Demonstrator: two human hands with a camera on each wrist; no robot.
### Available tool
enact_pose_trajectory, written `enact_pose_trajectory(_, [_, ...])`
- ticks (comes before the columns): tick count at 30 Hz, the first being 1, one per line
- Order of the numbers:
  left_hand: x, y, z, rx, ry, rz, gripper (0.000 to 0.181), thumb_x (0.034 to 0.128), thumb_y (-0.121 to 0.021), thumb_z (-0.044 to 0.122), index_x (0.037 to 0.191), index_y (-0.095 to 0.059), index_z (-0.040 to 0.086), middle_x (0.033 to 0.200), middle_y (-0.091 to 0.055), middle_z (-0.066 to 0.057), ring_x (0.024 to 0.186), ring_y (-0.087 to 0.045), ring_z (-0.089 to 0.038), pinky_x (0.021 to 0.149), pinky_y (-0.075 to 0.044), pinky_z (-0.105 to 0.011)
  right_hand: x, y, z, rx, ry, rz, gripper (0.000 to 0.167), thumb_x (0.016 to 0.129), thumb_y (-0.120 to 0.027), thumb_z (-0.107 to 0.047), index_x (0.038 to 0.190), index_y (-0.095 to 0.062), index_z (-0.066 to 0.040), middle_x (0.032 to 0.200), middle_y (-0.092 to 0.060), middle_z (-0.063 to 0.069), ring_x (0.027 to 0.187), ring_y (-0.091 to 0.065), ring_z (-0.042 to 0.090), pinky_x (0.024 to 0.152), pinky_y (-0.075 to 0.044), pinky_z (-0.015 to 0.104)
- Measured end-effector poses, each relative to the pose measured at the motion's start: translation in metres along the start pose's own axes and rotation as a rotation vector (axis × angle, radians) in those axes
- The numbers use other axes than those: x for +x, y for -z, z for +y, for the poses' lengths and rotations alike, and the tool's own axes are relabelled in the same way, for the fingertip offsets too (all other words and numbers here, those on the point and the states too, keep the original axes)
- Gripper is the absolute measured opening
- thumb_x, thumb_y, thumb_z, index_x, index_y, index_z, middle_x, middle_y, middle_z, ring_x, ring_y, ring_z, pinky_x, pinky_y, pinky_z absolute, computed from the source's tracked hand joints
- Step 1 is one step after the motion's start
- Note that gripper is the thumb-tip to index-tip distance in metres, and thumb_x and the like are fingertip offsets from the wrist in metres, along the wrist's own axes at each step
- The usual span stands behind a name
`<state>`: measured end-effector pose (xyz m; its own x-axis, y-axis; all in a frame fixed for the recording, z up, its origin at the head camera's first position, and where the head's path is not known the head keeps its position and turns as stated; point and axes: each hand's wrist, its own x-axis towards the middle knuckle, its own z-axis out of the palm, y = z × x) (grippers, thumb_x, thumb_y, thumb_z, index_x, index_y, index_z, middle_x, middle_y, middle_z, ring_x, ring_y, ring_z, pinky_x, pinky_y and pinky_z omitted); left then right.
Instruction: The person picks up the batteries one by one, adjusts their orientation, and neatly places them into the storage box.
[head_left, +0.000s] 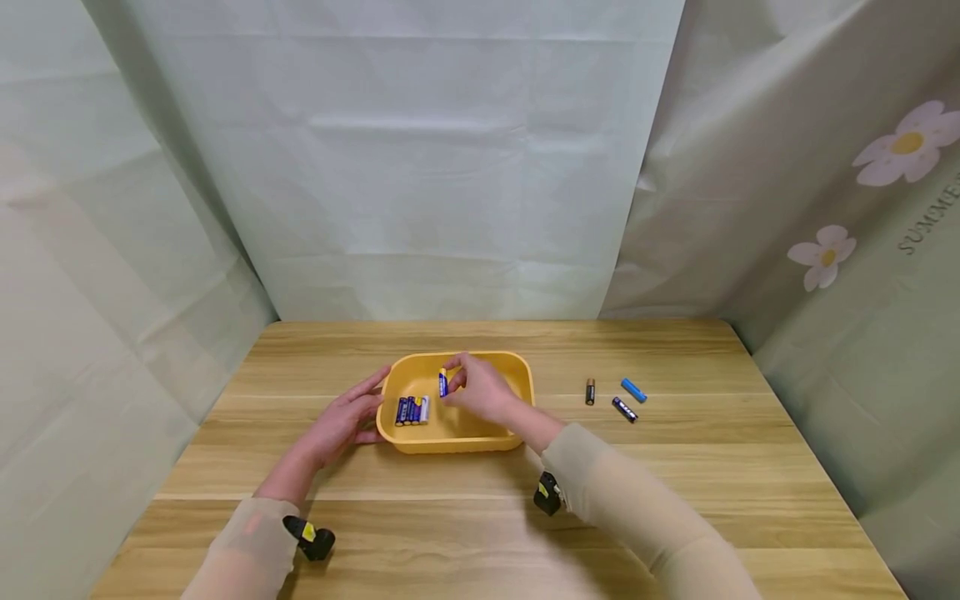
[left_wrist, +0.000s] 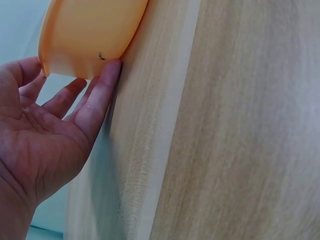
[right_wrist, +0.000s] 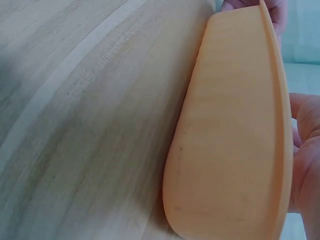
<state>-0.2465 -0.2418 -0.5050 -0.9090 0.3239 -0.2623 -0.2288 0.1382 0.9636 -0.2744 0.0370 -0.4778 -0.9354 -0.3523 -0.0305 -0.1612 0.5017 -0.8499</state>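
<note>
A yellow plastic basin (head_left: 457,443) sits on the table. Over its inside, my right hand (head_left: 482,389) pinches a blue-and-yellow battery (head_left: 442,383) between thumb and fingers, held roughly upright. Several batteries (head_left: 411,411), mostly dark blue with one whitish, lie side by side at the basin's left end. My left hand (head_left: 345,423) rests its extended fingers against the basin's left outer side, and the left wrist view shows these fingertips (left_wrist: 112,70) touching the wall. In the right wrist view the basin's wall (right_wrist: 230,130) hides the battery and most of my right hand (right_wrist: 306,155).
To the right of the basin lie three loose batteries: a black-and-copper one (head_left: 590,392), a light blue one (head_left: 633,390) and a dark one (head_left: 624,409). The wooden table (head_left: 420,533) ends at pale curtains (head_left: 420,208) behind and on both sides.
</note>
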Motion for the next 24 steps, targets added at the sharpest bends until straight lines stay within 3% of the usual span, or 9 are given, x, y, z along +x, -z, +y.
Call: enact_pose_trajectory(24, [0.001,-0.001,-0.002,-0.014,-0.01,-0.009,0.058,0.1096,-0.048,0.031,0.163,-0.027,0.035,0.16,-0.034,-0.021,0.134,-0.05,-0.04,0.09,-0.058,-0.05,0.002,-0.022,0.003,0.018,-0.102,-0.079,0.051,0.078,-0.087,-0.001,0.121,-0.06,-0.001,0.082,-0.066,0.002,0.07,-0.06,0.014,0.061,-0.049,0.023])
